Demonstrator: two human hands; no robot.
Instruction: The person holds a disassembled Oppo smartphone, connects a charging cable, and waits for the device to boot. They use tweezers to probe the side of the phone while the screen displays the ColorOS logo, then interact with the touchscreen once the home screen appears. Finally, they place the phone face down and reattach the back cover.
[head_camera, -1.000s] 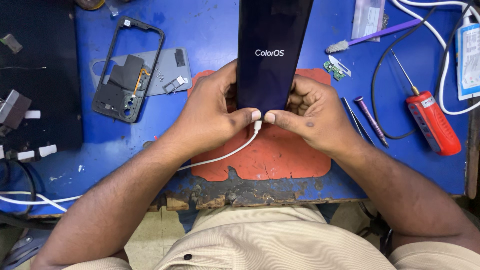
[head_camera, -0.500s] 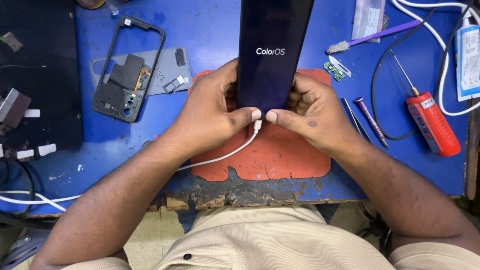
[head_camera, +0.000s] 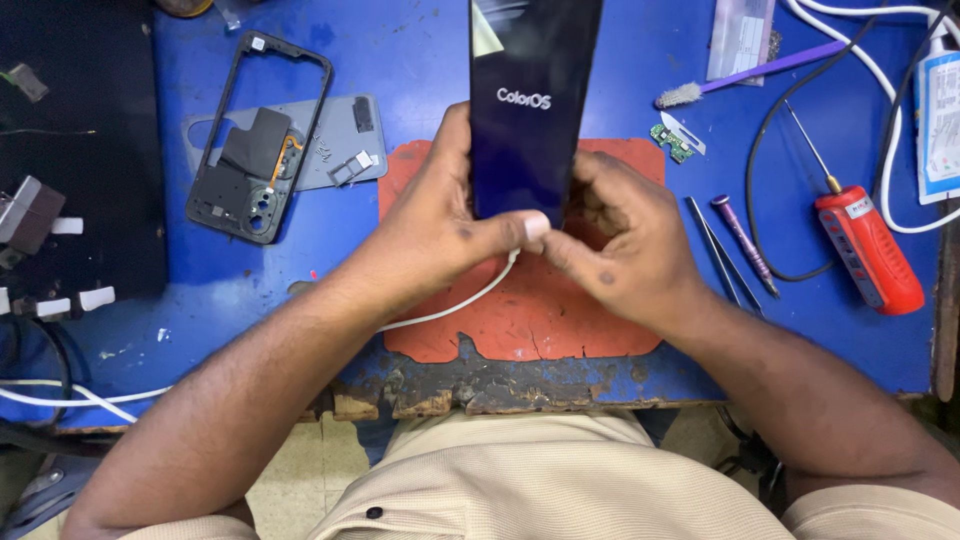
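phone (head_camera: 530, 100) above mat (head_camera: 520, 320), frame (head_camera: 258, 135) left, screwdriver (head_camera: 866, 245) right

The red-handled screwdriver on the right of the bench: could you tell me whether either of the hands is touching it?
Apart. The head view shows bare blue table between the red-handled screwdriver and the right hand; both hands grip the phone.

A single head-worn camera looks steeply down, close over the blue work surface (head_camera: 400, 40), near edge at the person's lap.

bare blue bench (head_camera: 420, 50) left, red screwdriver (head_camera: 868, 248) right
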